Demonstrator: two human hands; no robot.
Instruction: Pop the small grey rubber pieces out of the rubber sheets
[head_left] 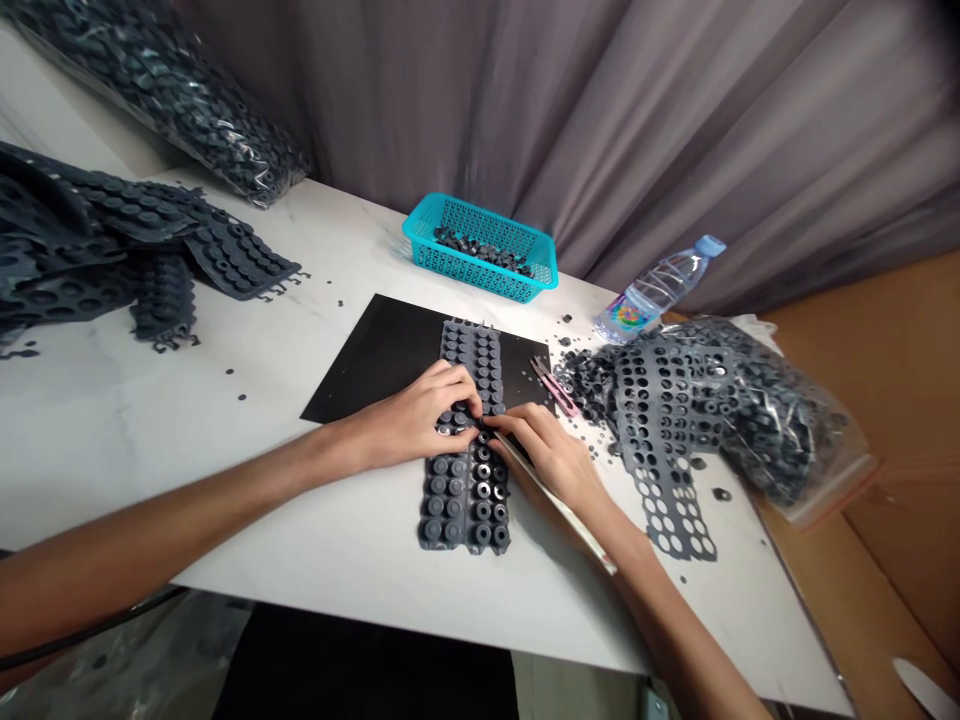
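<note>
Dark grey moulded sheet (466, 468) lying flat, running lengthwise, far part resting on a black mat (367, 360), near end on white tabletop (337, 540). Round studs standing in rows; near left ones looking matte and capped, near right ones showing shiny rings with dark centres. Slim pale tool (570, 518) slanting down rightward from mid-sheet; tip contact unclear.

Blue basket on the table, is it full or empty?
Neither: the basket looks partly filled. Small dark pieces lie inside, below the rim, with its perforated inner wall showing above them.
</note>
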